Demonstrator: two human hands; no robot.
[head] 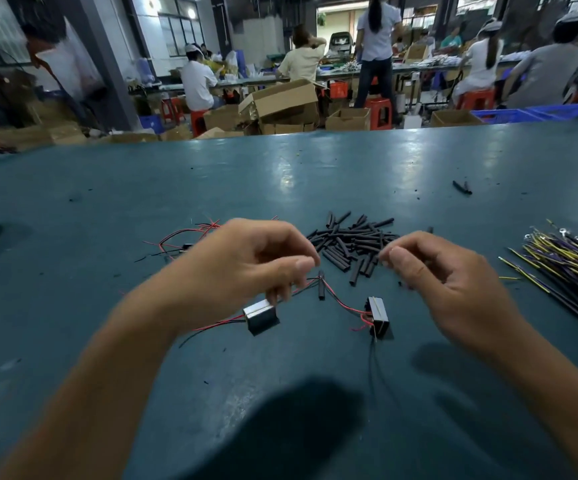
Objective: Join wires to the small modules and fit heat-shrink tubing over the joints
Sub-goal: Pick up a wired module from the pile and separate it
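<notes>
Heat-shrink tubing hangs upright on the red and black wires, just right of our left hand, whose grip pinches them. Our right hand hovers at the sleeve pile, fingertips together; held contents we cannot tell.

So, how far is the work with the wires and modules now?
It looks early. One tube piece already sits on the red and black wires between the two modules. The left hand seems to hold those wires; what the right hand pinches is too blurred to tell. Left: the tubing pile, the yellow and purple wire bundle and loose red wires.
</notes>
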